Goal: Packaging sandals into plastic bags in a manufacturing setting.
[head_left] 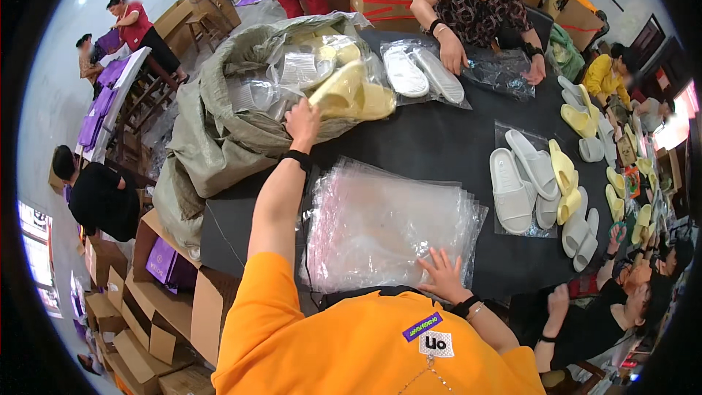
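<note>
The left hand's [302, 121] fingertips are hidden among the bagged yellow slippers [349, 88]. The right hand's [444, 274] wrist is partly covered by the orange shirt [351, 344].

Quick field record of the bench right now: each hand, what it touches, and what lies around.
left hand: reaches into the open sack, at a bagged yellow slipper
right hand: flat on the stack of clear bags, fingers spread
table: black top
beside the stack: grey slippers on a clear bag, loose yellow slippers to their right
far side: another person's hands on a clear bag, next to a bagged white pair
left of table: open cardboard boxes
</note>
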The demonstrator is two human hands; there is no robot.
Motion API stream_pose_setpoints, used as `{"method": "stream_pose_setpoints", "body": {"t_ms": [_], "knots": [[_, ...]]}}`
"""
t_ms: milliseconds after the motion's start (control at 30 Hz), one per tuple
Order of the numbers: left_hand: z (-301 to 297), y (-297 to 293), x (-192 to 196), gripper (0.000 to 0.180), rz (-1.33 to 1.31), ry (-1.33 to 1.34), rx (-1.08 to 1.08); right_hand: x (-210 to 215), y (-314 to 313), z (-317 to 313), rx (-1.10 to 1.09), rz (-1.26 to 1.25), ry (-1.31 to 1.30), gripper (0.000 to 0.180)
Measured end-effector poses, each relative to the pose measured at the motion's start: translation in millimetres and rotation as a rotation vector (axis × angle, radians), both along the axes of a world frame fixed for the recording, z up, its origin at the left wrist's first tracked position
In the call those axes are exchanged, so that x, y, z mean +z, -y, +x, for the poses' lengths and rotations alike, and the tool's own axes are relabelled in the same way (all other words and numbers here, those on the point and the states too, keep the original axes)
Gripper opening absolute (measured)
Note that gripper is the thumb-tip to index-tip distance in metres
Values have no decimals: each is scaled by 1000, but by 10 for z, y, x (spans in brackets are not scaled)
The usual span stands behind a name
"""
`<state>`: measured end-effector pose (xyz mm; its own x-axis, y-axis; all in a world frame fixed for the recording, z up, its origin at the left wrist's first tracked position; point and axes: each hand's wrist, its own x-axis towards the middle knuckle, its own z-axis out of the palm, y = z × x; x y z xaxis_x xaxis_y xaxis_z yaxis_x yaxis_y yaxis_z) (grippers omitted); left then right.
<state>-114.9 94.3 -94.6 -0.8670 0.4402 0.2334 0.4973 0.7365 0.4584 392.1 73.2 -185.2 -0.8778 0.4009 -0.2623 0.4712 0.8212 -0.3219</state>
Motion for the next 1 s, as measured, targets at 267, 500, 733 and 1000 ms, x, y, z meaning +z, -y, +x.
{"method": "stream_pose_setpoints", "body": {"t_ms": [267, 500, 733, 1000], "knots": [[225, 400, 835, 25, 941, 647, -393, -31, -25, 17, -14, -37, -55, 69], [872, 839, 1262, 29, 1057, 1119, -493, 12, -346, -7, -166, -149, -198, 58], [1456, 1164, 208, 19, 469, 1596, -436, 689, -709, 103, -773, -1687, -1204, 72], [1848, 1486, -820, 54, 765, 1527, -183, -95, -526, 533, -1137, -1135, -743, 49]]}}
